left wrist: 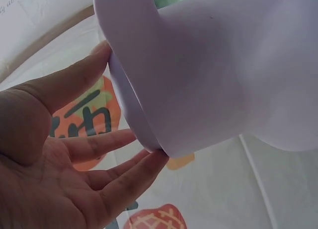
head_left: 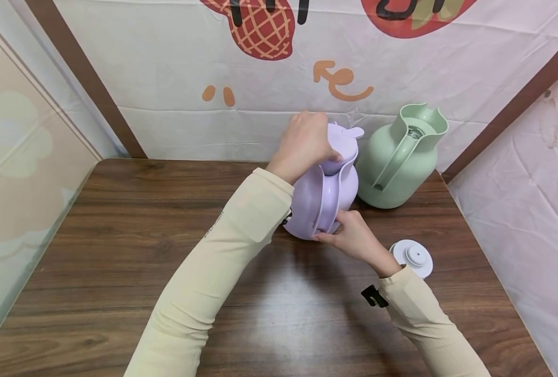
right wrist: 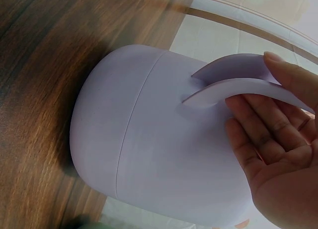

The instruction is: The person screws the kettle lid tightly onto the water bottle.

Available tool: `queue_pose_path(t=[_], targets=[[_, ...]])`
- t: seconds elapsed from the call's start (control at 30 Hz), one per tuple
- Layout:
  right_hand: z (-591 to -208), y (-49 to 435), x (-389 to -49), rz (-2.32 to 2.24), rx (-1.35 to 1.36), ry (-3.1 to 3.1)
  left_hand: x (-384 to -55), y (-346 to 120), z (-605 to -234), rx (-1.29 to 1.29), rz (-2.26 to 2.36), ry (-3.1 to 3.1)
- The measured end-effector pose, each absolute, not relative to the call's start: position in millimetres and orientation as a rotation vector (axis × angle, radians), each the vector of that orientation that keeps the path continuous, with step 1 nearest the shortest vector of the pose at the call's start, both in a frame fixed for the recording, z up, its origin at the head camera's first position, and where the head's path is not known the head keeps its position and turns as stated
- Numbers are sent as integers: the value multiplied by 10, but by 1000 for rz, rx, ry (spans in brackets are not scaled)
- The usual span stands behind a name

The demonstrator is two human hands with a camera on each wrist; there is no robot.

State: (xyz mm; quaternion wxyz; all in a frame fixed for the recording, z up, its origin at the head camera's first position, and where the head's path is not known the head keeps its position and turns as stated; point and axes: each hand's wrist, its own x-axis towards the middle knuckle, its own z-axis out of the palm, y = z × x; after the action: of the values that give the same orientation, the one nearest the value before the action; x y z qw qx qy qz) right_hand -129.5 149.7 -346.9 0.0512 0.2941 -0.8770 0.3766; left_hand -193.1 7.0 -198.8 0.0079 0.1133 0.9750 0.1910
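A lilac thermos jug (head_left: 304, 201) stands upright on the table with its handle (head_left: 330, 196) facing me. My left hand (head_left: 302, 144) is at the jug's top, thumb and fingers round the edge of its lilac lid (head_left: 344, 142). In the left wrist view, the fingertips touch the lid's edge (left wrist: 128, 97) at the jug's mouth. Low on the handle, my right hand (head_left: 354, 235) has its thumb on one side and fingers tucked beneath, as the right wrist view shows at the handle (right wrist: 233, 90). The left hand hides part of the lid.
Right of the lilac jug stands a green thermos jug (head_left: 397, 167) with its mouth uncovered. A white round stopper (head_left: 413, 257) lies on the wooden table (head_left: 133, 251) beside my right wrist. A printed cloth (head_left: 166, 78) hangs behind the table.
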Motion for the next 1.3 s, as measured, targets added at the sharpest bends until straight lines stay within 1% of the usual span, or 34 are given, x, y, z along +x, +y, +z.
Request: queue_pose_path(t=[0.8,1.3], targets=[[-3484,1495,-1291,1153,871,-2685,-2053,-61,-1998,468,666,2915],[-3489,1497,-1293,1135,893,-2663,-2034,-103,-2005,536,727,2870]])
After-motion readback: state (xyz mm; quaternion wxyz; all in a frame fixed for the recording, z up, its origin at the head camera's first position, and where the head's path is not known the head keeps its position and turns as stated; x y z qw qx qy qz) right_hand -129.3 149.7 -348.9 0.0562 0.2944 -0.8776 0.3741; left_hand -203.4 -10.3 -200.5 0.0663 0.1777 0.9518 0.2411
